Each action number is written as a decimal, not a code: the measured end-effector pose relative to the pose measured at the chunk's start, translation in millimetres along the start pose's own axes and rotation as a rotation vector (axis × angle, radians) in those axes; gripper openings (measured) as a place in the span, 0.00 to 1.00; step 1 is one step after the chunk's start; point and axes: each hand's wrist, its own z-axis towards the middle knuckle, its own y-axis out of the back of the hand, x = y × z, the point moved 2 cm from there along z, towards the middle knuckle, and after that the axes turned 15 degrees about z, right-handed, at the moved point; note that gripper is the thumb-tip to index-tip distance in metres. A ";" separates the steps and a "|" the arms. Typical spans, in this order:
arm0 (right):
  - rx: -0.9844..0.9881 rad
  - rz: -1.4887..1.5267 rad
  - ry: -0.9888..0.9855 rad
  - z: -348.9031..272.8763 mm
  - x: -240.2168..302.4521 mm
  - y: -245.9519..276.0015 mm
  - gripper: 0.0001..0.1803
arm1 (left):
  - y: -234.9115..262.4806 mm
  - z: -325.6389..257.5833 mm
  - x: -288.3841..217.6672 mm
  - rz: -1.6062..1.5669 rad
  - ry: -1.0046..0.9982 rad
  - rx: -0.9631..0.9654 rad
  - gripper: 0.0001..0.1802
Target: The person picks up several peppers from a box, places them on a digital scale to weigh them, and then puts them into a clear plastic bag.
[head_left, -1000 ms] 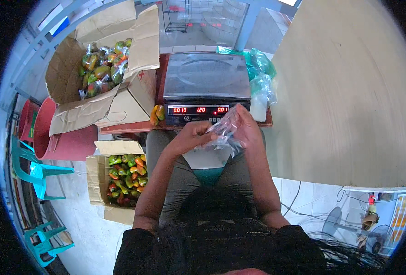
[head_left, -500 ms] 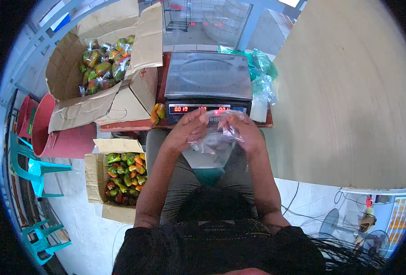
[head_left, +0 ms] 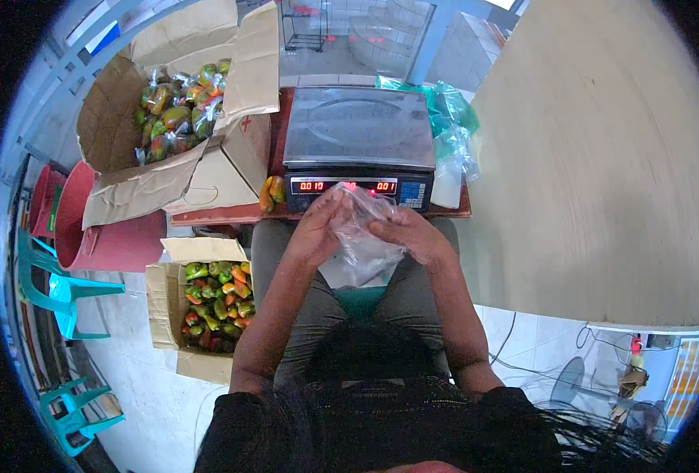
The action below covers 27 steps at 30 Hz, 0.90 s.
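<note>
Between my two hands, in front of the scale, hangs a thin clear plastic bag [head_left: 365,252]. My left hand [head_left: 318,227] pinches it near its upper left edge. My right hand [head_left: 412,232] is closed on its right side, fingers pointing inward. Nothing shows inside the bag. Just beyond stands the digital scale [head_left: 357,130], its metal plate bare and its red display lit. Two bell peppers [head_left: 272,193], orange and green, lie against the scale's left side.
Left of the scale, an open carton [head_left: 109,134] holds bagged peppers. Loose peppers fill a lower carton [head_left: 164,307] on the floor. Green and clear plastic bags [head_left: 452,118] lie right of the scale. A red tub [head_left: 113,240] and teal chair [head_left: 65,288] stand left; a wooden board [head_left: 594,173] rises right.
The bag now hangs lower and more stretched out between my hands. My right hand has moved slightly down and inward, uncovering the scale's keypad.
</note>
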 end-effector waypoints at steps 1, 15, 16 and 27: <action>-0.001 -0.002 0.001 -1.5 2.9 4.2 0.11 | 8.6 3.6 3.5 -0.001 -0.001 0.002 0.13; 0.080 0.264 -0.005 -0.3 -2.4 12.7 0.11 | 8.6 -4.2 -3.3 0.069 0.056 0.146 0.15; 0.104 0.107 -0.019 -4.1 0.4 5.2 0.12 | 8.9 -3.9 0.3 0.066 0.055 0.146 0.15; 0.002 0.681 0.092 0.9 3.1 11.1 0.12 | 5.7 -18.5 2.4 0.167 0.157 0.297 0.19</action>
